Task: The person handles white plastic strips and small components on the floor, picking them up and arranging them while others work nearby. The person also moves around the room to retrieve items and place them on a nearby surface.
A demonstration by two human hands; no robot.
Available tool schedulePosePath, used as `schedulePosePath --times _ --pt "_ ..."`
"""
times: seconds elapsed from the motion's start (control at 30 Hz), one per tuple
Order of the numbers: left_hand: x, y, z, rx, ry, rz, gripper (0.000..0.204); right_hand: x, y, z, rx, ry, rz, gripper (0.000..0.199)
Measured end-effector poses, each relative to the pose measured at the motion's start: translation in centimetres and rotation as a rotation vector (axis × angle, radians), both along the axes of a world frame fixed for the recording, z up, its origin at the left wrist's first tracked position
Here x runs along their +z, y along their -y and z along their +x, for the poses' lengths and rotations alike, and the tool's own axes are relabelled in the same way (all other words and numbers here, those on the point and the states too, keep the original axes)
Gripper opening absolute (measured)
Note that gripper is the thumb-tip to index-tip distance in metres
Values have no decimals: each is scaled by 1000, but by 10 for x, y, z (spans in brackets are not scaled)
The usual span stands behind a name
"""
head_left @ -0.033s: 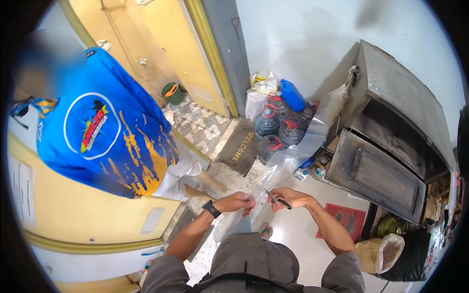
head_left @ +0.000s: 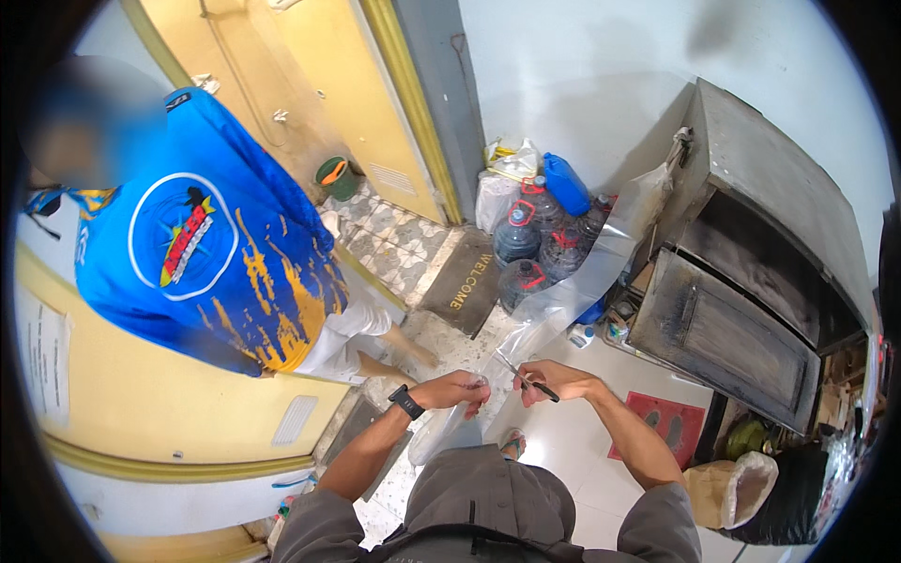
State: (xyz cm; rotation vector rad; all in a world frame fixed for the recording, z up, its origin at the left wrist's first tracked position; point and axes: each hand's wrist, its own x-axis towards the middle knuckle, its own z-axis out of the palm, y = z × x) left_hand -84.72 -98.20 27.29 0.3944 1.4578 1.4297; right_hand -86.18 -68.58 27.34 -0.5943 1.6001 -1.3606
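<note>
A long strip of clear plastic sheeting (head_left: 572,300) runs from beside the metal cabinet down to my hands, and part of it hangs below my left wrist. My left hand (head_left: 458,388), with a dark watch on its wrist, has its fingers closed on the plastic. Scissors with dark handles (head_left: 542,389) are in my right hand (head_left: 563,377), their blades pointing up and left at the sheet. Whether the blades are touching the plastic, I cannot tell.
A person in a blue and yellow shirt (head_left: 197,235) stands at the left. Several large water bottles (head_left: 516,239) stand beyond the plastic, near a doormat (head_left: 460,286). At the right are a grey metal cabinet (head_left: 779,169) and an open sack (head_left: 718,493).
</note>
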Motion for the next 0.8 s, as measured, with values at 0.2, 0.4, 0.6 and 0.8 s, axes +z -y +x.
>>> schedulePosePath --times 0.2,0.4,0.6,0.8 --pt "13 17 36 60 -55 -69 43 -5 13 15 98 73 -74 73" --pt "40 32 56 182 -94 -212 48 -25 20 31 119 104 -137 68" --pt "53 31 78 95 -300 -137 34 -26 47 42 134 87 -216 54" --pt "32 45 91 100 -112 -150 25 -5 61 52 -33 92 -50 37"
